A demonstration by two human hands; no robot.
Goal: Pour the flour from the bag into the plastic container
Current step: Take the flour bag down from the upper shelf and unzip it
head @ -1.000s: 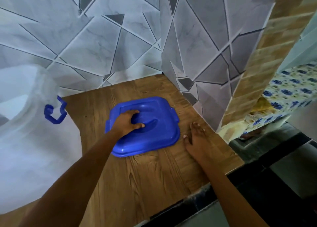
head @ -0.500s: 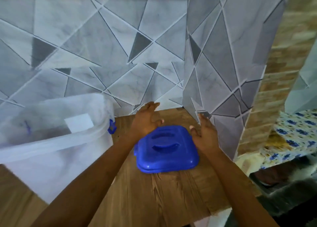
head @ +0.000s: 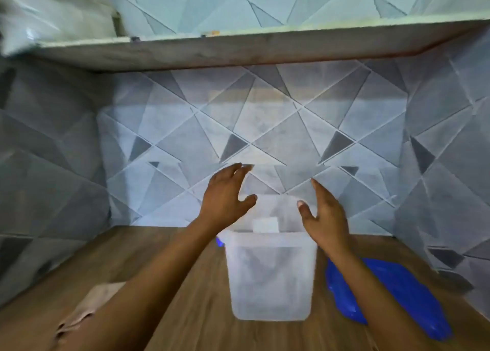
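A translucent plastic container (head: 270, 276) stands open on the wooden counter (head: 169, 247) in the middle of the view. Its blue lid (head: 397, 287) lies flat on the counter to the right of it. My left hand (head: 225, 197) is raised above the container's left rim with fingers spread, holding nothing. My right hand (head: 324, 213) is raised above the right rim, fingers straight, also empty. Both hands point up toward the wall. A clear plastic bag (head: 50, 14), blurred, sits on the shelf at the top left; its contents cannot be made out.
A shelf (head: 265, 46) runs across the top above the counter. Tiled walls (head: 265, 138) close the counter at the back and on both sides. A beige cloth (head: 90, 305) lies on the counter at the lower left.
My view has swung up and left, so the container now stands centred and the lid is at the right. Both hands left the lid and rose above the container.
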